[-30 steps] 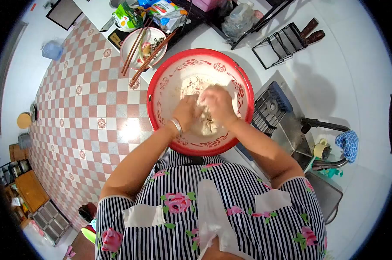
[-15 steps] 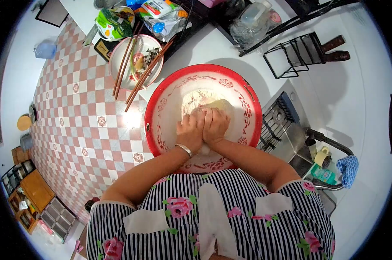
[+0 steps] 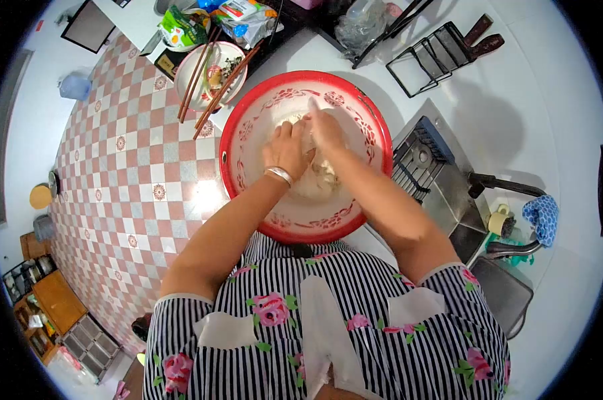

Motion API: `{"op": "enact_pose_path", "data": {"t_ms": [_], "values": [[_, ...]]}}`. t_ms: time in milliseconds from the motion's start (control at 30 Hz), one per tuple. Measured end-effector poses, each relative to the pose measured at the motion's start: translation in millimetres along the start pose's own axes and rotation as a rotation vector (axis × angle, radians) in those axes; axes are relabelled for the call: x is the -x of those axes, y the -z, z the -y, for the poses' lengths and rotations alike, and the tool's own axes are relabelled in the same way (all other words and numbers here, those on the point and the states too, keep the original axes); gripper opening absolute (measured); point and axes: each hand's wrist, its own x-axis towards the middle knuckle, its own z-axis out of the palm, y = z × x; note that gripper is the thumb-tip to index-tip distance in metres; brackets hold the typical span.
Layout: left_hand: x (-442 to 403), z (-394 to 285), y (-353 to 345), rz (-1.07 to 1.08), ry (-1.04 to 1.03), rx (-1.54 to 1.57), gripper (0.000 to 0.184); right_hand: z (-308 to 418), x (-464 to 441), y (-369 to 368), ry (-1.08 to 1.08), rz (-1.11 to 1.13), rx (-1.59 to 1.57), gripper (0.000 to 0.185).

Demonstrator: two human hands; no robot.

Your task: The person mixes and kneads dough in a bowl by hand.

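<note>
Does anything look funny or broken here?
Two things. The chopsticks poke out past the small bowl on the floor side, so they might get bumped. The big basin has dark marks on its red rim, maybe chips.

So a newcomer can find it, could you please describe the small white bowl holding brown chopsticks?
Start from the large, round white basin with the broad red rim, in front of the person. Past its far left edge is a smaller, round white bowl with a thin red rim. Unlike the green-and-white plastic packet beside it, it has long brown chopsticks laid across its top.
</note>
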Motion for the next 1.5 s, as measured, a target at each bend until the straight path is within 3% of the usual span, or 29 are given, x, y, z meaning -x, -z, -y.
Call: {"op": "enact_pose_path", "data": {"t_ms": [100, 133, 167, 200, 233, 267, 367, 400, 533, 567, 667, 767, 867, 1000, 1100, 1200, 1233, 1333, 1367, 1400, 1500], "values": [[36.9, -13.6, 8.1, -0.248, -0.234, 0.076, 0.064, -4.6, 3.8, 25.7, -0.075, 0.271, -0.400, 0.063], [47.4, -14.3, 10.0, -0.348, -0.336, 0.094, 0.065, -4.7, 18.2, 25.6, -0.176, 0.315, -0.369, 0.058], [56.6, -13.4, 11.4, -0.301, -0.322, 0.220, 0.066, -20.3, 28.2, 22.8, 0.131, 0.399, 0.022, 0.051], [64.9, -9.9, 12.7, -0.256, -0.299, 0.345, 0.067, 18.2, 84.7, 37.1, 0.127, 0.220, 0.283, 0.045], [71.6, -6.7, 13.3, -0.209, -0.276, 0.473, 0.067, 11.6, 106.4, 26.9, 0.189, 0.048, 0.294, 0.037], [77.2, -4.4, 11.3, -0.156, -0.248, 0.338, 0.066, 3.3, 125.5, 20.0, 0.323, -0.057, 0.299, 0.028], [87.3, 2.6, -0.2, 0.011, -0.168, -0.057, 0.063, -16.5, 144.2, -3.9, 0.417, -0.264, 0.225, 0.021], [88.0, 3.2, -6.0, -0.015, -0.190, -0.182, 0.053, -22.9, 143.2, -12.9, 0.434, -0.330, 0.209, 0.020], [60.0, 11.1, -29.8, -0.162, -0.185, -0.314, 0.038, -25.8, 108.2, -34.8, 0.494, -0.521, 0.229, 0.019], [50.0, 14.7, -33.8, -0.105, -0.167, -0.294, 0.037, -25.2, 97.6, -36.0, 0.505, -0.546, 0.260, 0.018], [12.4, 20.5, -29.2, -0.023, -0.126, -0.248, 0.036, -9.1, 65.7, -28.4, 0.400, -0.418, 0.282, 0.019], [-19.8, 18.2, -9.7, 0.204, -0.094, -0.225, 0.038, -4.3, 41.8, -31.0, 0.448, -0.523, 0.237, 0.021], [-30.5, 25.3, -20.6, 0.149, -0.097, -0.255, 0.041, -2.2, 21.3, -25.7, 0.308, -0.350, 0.271, 0.023], [-42.5, 34.4, -27.8, 0.207, -0.008, -0.192, 0.042, 2.2, 6.9, -30.3, 0.348, -0.422, 0.129, 0.030], [-43.9, 25.2, -23.0, 0.198, 0.090, -0.136, 0.043, 3.2, 2.3, -26.1, 0.295, -0.361, 0.231, 0.039], [-26.6, 17.3, -16.8, 0.059, 0.061, -0.048, 0.059, 3.6, 8.5, -18.2, 0.393, -0.305, 0.235, 0.049], [-23.2, 16.6, -13.9, -0.015, 0.048, -0.009, 0.063, 7.3, 11.1, -9.0, 0.301, -0.187, 0.240, 0.051], [18.1, 9.9, 12.1, -0.094, 0.105, 0.484, 0.052, 31.8, 45.3, 37.2, 0.085, 0.143, 0.243, 0.055], [30.2, 10.5, 16.6, -0.137, 0.156, 0.692, 0.047, 24.7, 65.9, 32.7, 0.169, 0.085, 0.319, 0.053], [37.6, 3.8, 6.0, -0.274, 0.229, 0.559, 0.035, 16.3, 83.3, 26.5, 0.256, 0.027, 0.398, 0.052], [62.6, -11.3, -13.9, -0.128, 0.270, 0.323, 0.028, -7.6, 114.3, 12.5, 0.350, -0.188, 0.280, 0.038]]}}
